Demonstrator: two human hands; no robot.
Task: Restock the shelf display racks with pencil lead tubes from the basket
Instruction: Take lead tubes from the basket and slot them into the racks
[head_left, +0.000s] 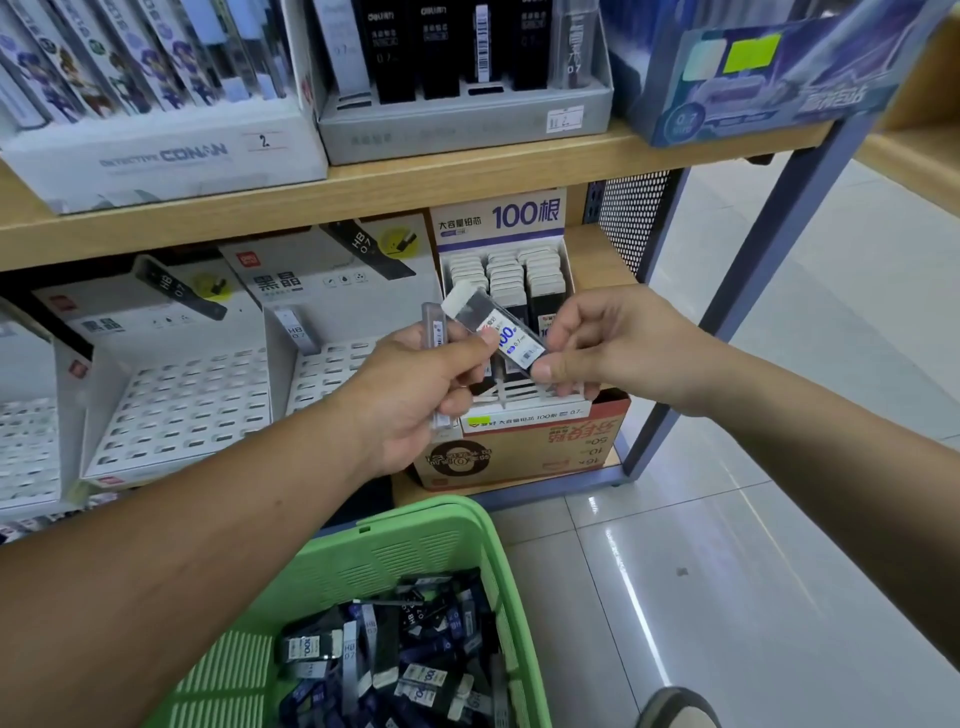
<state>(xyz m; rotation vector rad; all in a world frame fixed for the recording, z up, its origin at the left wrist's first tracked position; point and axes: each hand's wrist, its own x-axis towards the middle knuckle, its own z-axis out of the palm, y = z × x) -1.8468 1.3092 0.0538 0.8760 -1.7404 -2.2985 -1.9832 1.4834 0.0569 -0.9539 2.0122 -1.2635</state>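
Both hands meet in front of the right end of the lower shelf (519, 488). The right hand (597, 343) pinches the lower end of a flat 100-count lead case (498, 332). The left hand (415, 395) grips a slim clear tube (434, 332) upright, perhaps more than one, its thumb against the case's middle. The case's long axis slants from its white cap at upper left down to the right hand. Its matching 100-count rack (524, 418) stands directly behind, nearer the right hand, so the case likely needs tipping upright and pushing forward. More lead tubes (405, 649) fill the green basket (415, 512) below.
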